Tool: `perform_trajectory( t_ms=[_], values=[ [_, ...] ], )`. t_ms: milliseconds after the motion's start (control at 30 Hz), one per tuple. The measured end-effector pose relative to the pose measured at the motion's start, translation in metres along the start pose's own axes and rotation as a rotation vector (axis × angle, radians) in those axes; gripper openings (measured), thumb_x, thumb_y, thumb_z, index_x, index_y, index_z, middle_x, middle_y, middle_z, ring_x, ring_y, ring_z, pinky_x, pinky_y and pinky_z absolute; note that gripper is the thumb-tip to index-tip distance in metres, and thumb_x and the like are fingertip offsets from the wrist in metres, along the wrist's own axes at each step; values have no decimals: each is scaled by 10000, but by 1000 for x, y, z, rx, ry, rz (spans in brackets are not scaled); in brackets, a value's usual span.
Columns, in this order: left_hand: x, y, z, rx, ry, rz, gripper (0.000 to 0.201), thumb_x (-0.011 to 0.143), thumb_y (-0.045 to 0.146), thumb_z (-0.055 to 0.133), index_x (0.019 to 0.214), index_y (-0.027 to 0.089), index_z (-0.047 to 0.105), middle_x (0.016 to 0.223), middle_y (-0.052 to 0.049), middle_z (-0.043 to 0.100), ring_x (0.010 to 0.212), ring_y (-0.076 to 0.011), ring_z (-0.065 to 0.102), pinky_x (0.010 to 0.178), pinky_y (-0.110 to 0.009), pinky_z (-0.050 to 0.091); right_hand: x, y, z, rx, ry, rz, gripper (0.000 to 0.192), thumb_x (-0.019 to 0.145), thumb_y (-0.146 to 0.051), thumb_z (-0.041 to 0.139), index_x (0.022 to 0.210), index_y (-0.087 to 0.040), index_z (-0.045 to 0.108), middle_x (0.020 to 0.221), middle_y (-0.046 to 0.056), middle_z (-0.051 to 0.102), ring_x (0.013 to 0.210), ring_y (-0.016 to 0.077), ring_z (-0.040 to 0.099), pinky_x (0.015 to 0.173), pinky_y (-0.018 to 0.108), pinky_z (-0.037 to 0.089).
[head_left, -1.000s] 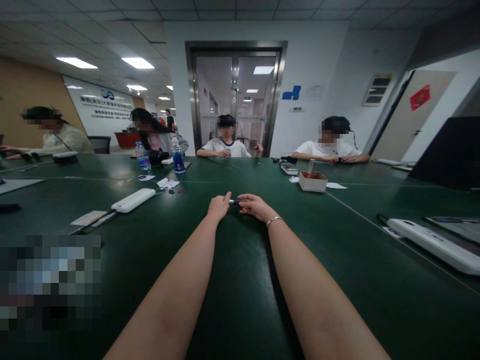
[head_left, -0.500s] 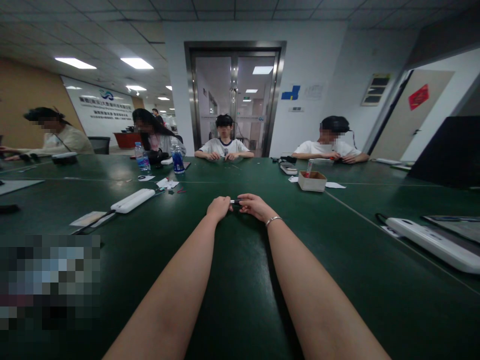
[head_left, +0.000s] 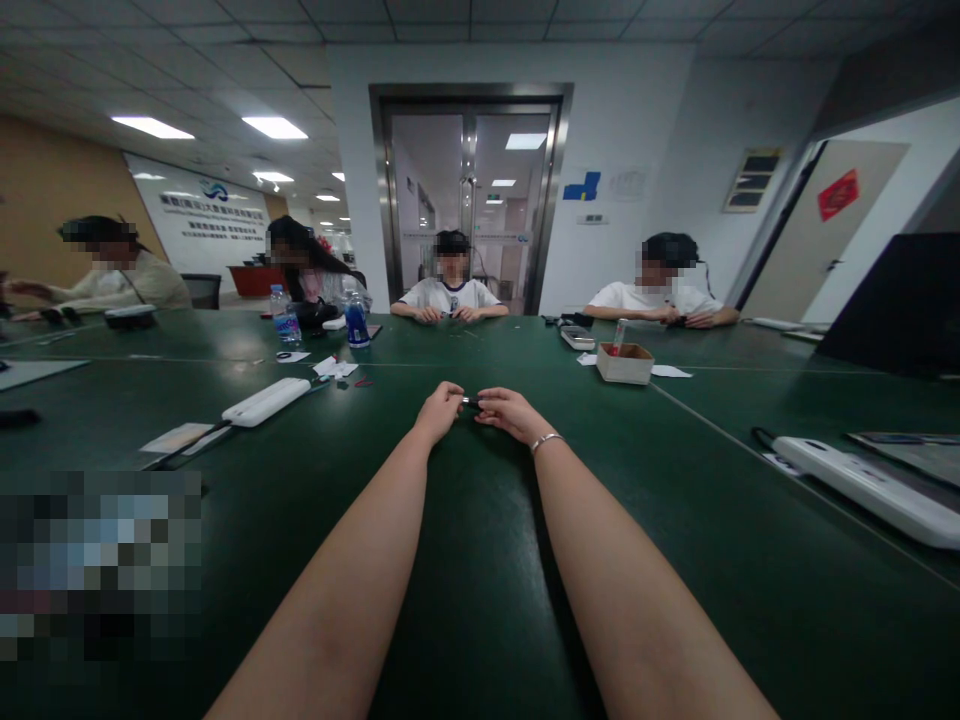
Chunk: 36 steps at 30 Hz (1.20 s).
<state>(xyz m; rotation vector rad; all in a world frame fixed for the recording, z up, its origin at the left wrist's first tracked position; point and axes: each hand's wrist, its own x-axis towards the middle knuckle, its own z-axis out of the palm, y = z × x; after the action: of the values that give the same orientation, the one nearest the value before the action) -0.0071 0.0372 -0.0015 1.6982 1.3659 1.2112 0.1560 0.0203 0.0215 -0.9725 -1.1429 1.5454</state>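
Over the middle of the green table, both hands meet at a small, dark, stick-like object with a silvery section. Its exact kind is too small to make out. The fingertips of my left hand pinch its silvery left end. From the other side, my right hand, with a silver bangle at the wrist, has its fingers closed on the dark right end. Parts of the object are hidden behind the fingers.
White power strips lie left and right. A small box stands ahead on the right. Two bottles, one clear and one blue, stand at the far left. Several people sit around the far side.
My left hand has shifted slightly and its fingers are raised a little more. The right hand is nearly still, and the dark object stays between both hands.
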Motion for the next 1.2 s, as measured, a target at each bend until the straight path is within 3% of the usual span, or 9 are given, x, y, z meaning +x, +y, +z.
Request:
perform_trajectory(
  t_ms=[233, 533, 733, 1000, 1067, 1200],
  values=[
    [-2, 2, -2, -56, -44, 43, 176, 814, 313, 453, 883, 177, 542, 559, 29, 540, 470, -91, 490, 496, -209, 376, 0, 0, -1, 0, -16, -7, 205, 770, 32, 589, 901, -116, 532, 665, 19, 624, 500, 92, 612, 594, 250, 577],
    [-14, 23, -8, -75, 51, 12, 244, 803, 394, 504, 726, 163, 508, 547, 4, 573, 469, -99, 499, 521, -229, 391, 0, 1, 1, -116, -89, -18, 212, 737, 22, 633, 863, -120, 541, 626, -4, 611, 499, 85, 605, 525, 194, 556],
    [-5, 8, -6, 32, 100, -15, 354, 773, 523, 503, 708, 175, 526, 607, -12, 601, 534, -123, 535, 543, -239, 399, 4, 5, 2, -185, -103, -56, 267, 669, 11, 693, 827, -128, 529, 659, 1, 628, 508, 89, 611, 510, 189, 547],
    [-4, 5, -6, 130, 111, 28, 392, 719, 580, 540, 660, 193, 515, 592, -2, 588, 557, -136, 529, 552, -244, 378, 13, 9, 11, -584, -2, -179, 352, 532, -11, 763, 679, -160, 480, 562, -67, 571, 344, 32, 447, 272, 120, 349],
    [-4, 6, -6, 118, 83, 48, 392, 702, 577, 562, 647, 192, 507, 593, 6, 578, 556, -131, 518, 547, -240, 374, 13, 10, 15, -553, -10, -202, 339, 559, -42, 761, 669, -162, 465, 548, -69, 564, 321, 27, 435, 268, 122, 350],
    [-6, 6, -3, 141, 41, 71, 409, 690, 586, 563, 632, 186, 499, 623, 9, 552, 589, -136, 499, 548, -236, 362, 9, 12, 26, -375, -55, -171, 228, 706, -57, 657, 758, -166, 464, 490, -71, 552, 345, 66, 515, 358, 155, 466]
  ],
)
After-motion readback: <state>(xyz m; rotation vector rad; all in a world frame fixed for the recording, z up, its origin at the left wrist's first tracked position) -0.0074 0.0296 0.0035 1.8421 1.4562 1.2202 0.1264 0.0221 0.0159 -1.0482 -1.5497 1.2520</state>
